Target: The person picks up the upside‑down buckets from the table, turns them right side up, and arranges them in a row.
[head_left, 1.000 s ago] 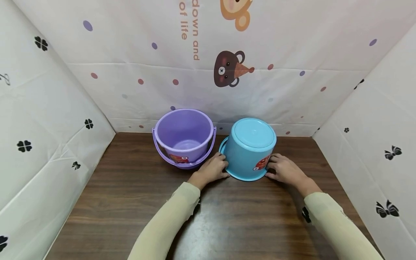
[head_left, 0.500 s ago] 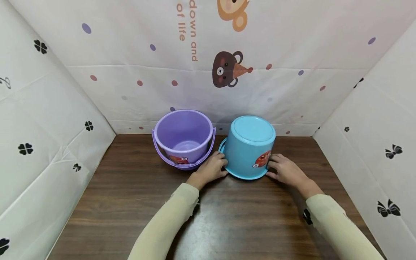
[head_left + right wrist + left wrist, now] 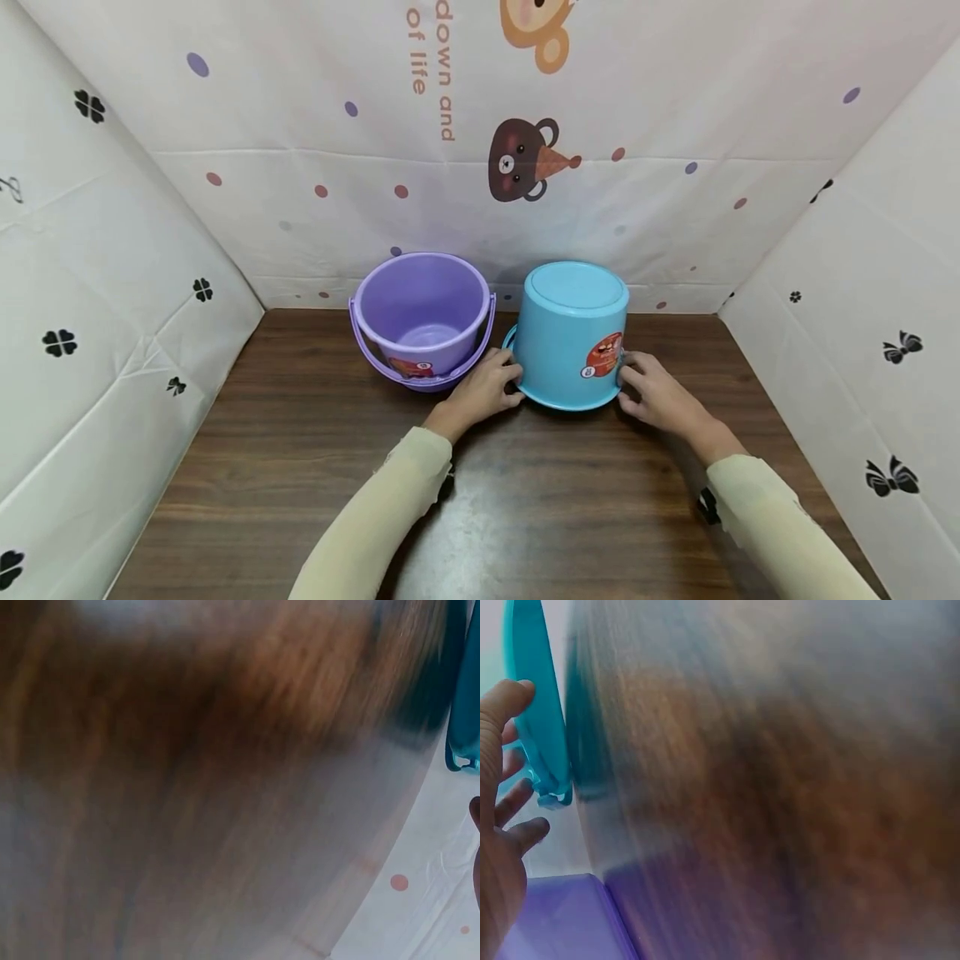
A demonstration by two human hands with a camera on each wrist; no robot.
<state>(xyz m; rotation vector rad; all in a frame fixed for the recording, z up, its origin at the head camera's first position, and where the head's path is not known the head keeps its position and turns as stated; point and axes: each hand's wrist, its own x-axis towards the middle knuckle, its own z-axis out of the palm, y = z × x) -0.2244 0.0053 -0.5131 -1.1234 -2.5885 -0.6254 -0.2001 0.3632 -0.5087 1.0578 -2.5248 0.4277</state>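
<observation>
A light blue bucket [image 3: 555,354] stands upside down at the back of the table, its round base up. In the head view my left hand [image 3: 480,387] grips its lower rim on the left, beside the loose blue handle [image 3: 509,336]. The left wrist view has the thumb [image 3: 514,697] on the rim [image 3: 544,705] with the fingers spread beside it. Opposite, my right hand [image 3: 658,398] holds the rim's right side, thumb low and fingers on the wall. A red label [image 3: 602,357] faces forward. Only a fingertip [image 3: 475,814] shows in the right wrist view.
A purple bucket [image 3: 420,300] stands upright just left of the blue one, its handle [image 3: 375,362] hanging in front. Behind is a printed white sheet wall [image 3: 322,225], with more sheets at both sides. The table [image 3: 525,517] is dark wood.
The blue bucket has tipped back: its base has moved away and looks flatter, and more wall and label show. Both hands have stayed at the rim. The purple bucket has not moved.
</observation>
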